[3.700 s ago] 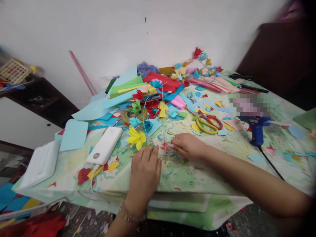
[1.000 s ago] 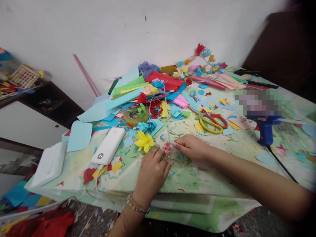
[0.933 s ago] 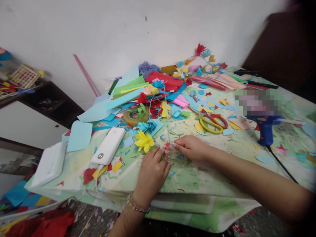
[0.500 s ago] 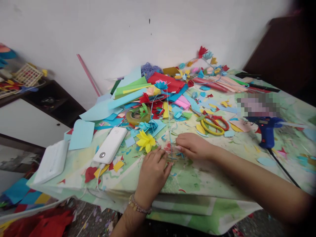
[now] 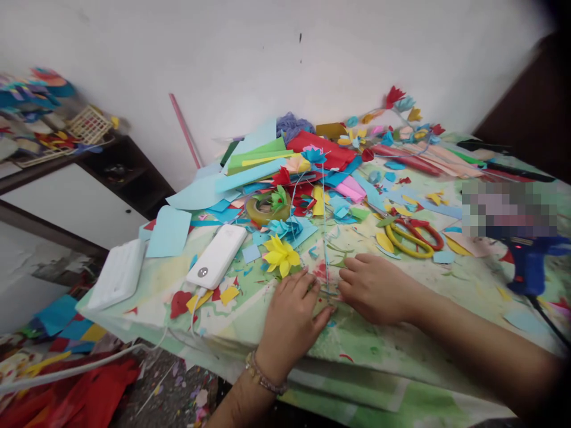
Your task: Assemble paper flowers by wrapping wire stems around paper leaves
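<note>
My left hand rests palm down on the table's green cloth, fingers curled, tips pressing near the foot of a thin blue wire stem. My right hand lies just to the right of it, fingers curled and pinching at the same spot. The stem runs up the table to a blue paper flower. A yellow paper flower lies just beyond my left fingertips. What the fingers grip beneath them is too small to name.
A white power bank and a white box lie at the left. Yellow and red scissors, a tape roll and a blue glue gun sit beyond. Coloured paper sheets and scraps crowd the back.
The view has shifted so everything sits further right and lower in frame. Both hands stay together at the foot of the stem, fingers working slightly.
</note>
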`<state>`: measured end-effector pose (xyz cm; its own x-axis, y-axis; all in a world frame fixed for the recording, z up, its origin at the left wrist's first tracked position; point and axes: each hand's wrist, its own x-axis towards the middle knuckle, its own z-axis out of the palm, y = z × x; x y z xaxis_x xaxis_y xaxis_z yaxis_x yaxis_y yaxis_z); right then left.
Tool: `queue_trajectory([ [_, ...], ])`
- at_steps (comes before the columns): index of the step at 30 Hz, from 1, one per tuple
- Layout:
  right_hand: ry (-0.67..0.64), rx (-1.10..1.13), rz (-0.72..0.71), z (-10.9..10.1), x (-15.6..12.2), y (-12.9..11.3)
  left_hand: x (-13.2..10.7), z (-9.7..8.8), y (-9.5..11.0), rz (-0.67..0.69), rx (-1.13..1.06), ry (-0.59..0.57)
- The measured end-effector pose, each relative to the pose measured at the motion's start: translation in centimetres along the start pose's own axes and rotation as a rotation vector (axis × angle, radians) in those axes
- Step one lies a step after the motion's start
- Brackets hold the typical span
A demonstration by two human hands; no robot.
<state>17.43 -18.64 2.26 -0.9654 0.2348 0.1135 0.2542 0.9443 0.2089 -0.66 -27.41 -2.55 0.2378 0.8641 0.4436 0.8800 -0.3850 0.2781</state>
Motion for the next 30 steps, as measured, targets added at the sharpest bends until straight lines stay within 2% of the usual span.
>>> queue_trajectory([
  [6,0.011,-0.069,0.098,1.2,0.5,0.4,-0.1,0.0,0.0,-0.012,-0.008,-0.015],
  [11,-0.045,-0.044,0.080,1.5,0.7,0.3,-0.1,0.1,0.0,-0.012,-0.013,-0.018],
  [19,0.017,-0.019,0.082,1.5,0.8,0.2,-0.2,-0.1,0.1,-0.051,-0.006,-0.042],
  [30,-0.012,0.401,-0.023,1.5,0.4,1.2,-0.2,0.0,0.0,-0.048,-0.020,-0.039],
])
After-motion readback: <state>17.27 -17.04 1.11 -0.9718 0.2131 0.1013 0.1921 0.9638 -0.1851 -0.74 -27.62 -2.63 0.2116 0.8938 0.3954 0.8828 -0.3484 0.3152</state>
